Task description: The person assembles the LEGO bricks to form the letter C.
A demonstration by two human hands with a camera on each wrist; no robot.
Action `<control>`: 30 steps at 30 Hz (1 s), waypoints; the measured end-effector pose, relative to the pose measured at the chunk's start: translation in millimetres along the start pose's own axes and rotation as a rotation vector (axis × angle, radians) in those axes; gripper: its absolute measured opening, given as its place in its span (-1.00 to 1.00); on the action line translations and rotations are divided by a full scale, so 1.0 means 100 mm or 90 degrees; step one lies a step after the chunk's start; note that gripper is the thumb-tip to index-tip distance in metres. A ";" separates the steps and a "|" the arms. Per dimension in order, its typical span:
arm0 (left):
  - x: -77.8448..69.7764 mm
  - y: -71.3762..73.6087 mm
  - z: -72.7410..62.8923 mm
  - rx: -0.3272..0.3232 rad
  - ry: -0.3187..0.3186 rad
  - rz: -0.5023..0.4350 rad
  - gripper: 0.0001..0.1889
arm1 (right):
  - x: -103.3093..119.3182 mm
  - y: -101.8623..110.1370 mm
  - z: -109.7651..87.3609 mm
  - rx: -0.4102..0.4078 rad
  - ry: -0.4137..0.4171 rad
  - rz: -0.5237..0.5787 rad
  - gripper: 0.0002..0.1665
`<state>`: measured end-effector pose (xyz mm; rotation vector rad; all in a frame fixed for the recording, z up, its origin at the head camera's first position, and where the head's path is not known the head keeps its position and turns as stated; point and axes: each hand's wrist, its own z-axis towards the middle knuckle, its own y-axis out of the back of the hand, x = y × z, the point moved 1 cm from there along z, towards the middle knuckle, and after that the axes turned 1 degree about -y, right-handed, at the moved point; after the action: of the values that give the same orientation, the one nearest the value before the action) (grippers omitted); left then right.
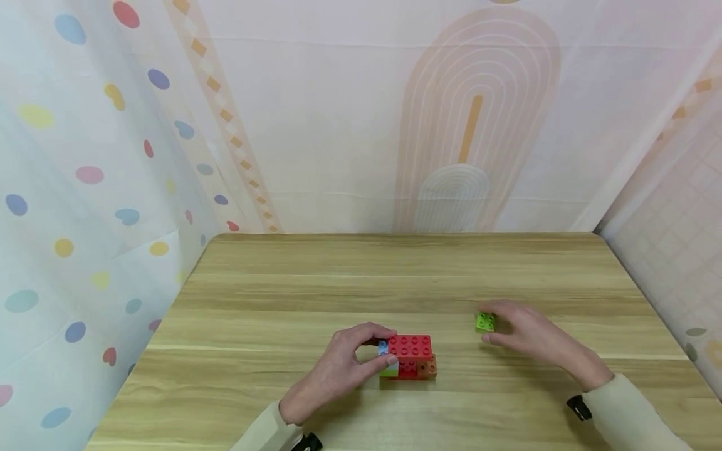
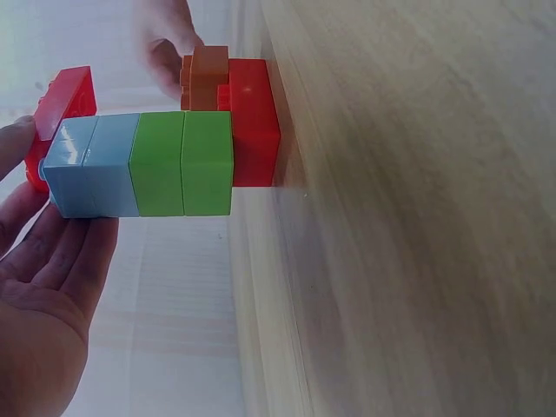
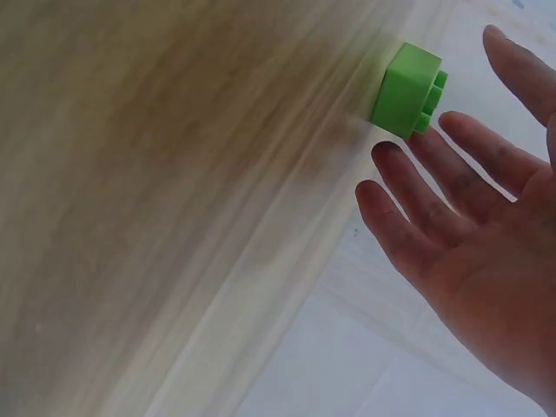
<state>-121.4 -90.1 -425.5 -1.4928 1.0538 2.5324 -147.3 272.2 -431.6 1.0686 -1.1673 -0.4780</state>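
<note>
My left hand (image 1: 344, 363) grips the upper left end of a toy brick build (image 1: 410, 346), thumb on the near side and fingers behind. A column of two light blue bricks (image 2: 91, 165) over two green bricks (image 2: 182, 165) rises from a red base brick (image 2: 258, 130). Another red brick (image 2: 68, 102) caps the column, and an orange-brown brick (image 2: 208, 80) sits on the base's other end. To the right, a lone light green brick (image 3: 405, 91) stands studs up on the table. My right hand (image 1: 530, 332) surrounds it loosely, fingers extended and thumb apart.
The wooden table (image 1: 271, 294) carries the build and the lone brick. White patterned curtains (image 1: 316, 125) hang behind it and along its sides. A black strap (image 1: 579, 407) shows at the right sleeve.
</note>
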 end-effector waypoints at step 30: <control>-0.02 0.00 -0.01 -0.006 -0.022 0.002 -0.70 | 0.26 -0.04 -0.02 -0.080 0.047 -0.052 -0.51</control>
<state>-119.9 -89.6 -424.3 -1.4451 1.0418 2.5585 -135.4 250.5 -422.3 1.0199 -1.0181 -0.5634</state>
